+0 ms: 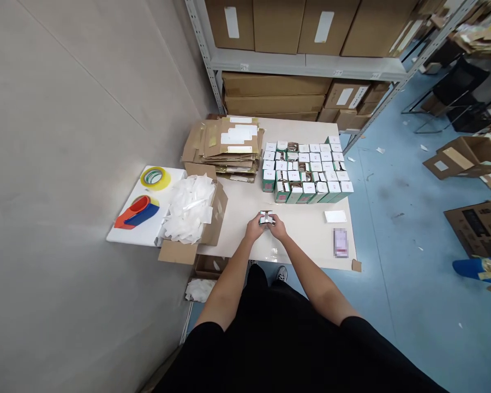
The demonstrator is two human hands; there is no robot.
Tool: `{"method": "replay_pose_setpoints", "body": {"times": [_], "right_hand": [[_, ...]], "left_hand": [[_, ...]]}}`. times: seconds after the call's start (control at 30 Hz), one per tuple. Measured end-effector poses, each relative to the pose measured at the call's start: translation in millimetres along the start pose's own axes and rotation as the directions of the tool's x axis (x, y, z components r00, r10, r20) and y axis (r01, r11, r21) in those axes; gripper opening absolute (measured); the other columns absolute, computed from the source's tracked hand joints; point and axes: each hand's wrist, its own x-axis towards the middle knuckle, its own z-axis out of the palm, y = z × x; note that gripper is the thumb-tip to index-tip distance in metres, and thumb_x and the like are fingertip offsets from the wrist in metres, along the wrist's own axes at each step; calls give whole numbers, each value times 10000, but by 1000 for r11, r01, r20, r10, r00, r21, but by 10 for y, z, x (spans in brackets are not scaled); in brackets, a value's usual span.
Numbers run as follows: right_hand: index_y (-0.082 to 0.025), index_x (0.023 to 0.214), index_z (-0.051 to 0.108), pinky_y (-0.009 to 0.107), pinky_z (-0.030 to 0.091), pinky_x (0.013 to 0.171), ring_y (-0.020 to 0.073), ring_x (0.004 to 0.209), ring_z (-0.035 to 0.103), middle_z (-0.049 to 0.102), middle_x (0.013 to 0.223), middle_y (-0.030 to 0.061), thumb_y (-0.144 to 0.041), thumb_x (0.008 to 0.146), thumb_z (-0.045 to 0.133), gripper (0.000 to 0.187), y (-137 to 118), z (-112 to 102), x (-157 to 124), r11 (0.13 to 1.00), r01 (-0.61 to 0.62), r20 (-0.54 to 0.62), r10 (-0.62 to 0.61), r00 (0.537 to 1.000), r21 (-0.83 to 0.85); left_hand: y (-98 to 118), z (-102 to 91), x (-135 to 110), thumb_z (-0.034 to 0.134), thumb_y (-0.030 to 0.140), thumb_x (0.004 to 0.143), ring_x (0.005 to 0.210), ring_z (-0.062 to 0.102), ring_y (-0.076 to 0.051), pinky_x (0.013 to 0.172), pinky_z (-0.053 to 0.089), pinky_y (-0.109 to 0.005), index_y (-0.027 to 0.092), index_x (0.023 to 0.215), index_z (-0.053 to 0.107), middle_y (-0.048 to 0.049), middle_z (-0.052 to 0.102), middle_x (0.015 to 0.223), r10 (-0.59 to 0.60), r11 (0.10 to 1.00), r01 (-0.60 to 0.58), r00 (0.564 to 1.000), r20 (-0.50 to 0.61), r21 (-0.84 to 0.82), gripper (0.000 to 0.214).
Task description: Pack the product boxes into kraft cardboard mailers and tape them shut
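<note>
My left hand [255, 226] and my right hand [277, 225] meet over the white table [303, 234], both closed on one small white box [267, 218] held between them. Beyond them stands a block of several small green-and-white boxes [306, 170], some with open tops. A cardboard box full of clear plastic bags [190, 210] sits just left of my left hand.
A stack of flattened cardboard [225, 144] lies at the table's far left. A white card [335, 216] and a phone [340, 242] lie to the right. Tape rolls [155, 177] and a red-blue dispenser [137, 214] rest on a white board. Shelving with cartons [294, 65] stands behind.
</note>
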Motion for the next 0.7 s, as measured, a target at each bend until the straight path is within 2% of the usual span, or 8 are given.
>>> {"method": "replay_pose_setpoints", "body": {"times": [0.2,0.3,0.37,0.53,0.63,0.7], "right_hand": [[-249,1173,652,393,570,991,219,1130,688,736,1213,58,-341,902,573,297,-144,189,-30,999,41,-6,-41,999,30],[-245,1151,656,377,583,952,205,1037,711,747,1137,45,-334,890,584,285,-257,330,-64,999,37,-9,-36,999,11],[-254,1133,651,370,587,927,194,969,720,742,1104,28,-329,877,589,274,-326,384,-84,1000,18,-37,-19,999,-11],[-268,1097,601,391,575,888,217,855,711,732,1016,30,-330,816,658,294,-461,411,-116,984,-31,-108,12,994,-174],[-254,1158,551,405,560,887,250,862,712,733,977,52,-326,827,642,350,-522,430,-123,962,-86,-167,44,985,-259],[-226,1241,513,411,550,905,268,906,719,741,1008,84,-304,856,591,401,-541,447,-133,957,-116,-196,64,979,-268]], "left_hand": [[-61,-122,-126,673,347,919,1021,716,-217,961,514,-299,268,1262,689,-31,775,1136,-71,996,78,991,-112,54,352],[-129,-218,-154,694,364,905,1005,715,-235,942,508,-313,246,1217,686,-51,780,1076,-139,986,152,977,-164,70,333],[-154,-285,-137,704,350,895,1009,713,-243,936,506,-321,244,1211,669,-59,778,1063,-166,982,177,974,-156,62,336],[-202,-441,-17,692,231,866,1150,675,-246,1004,490,-331,243,1361,571,-82,723,1261,-87,996,86,993,-77,-10,510],[-295,-515,46,586,176,910,1200,659,-238,1060,481,-346,242,1465,514,-87,704,1297,-14,997,13,1000,-11,-72,564],[-378,-543,73,515,114,912,1291,612,-226,1128,447,-349,230,1503,498,-96,649,1398,84,991,-81,996,21,-110,603]]}}
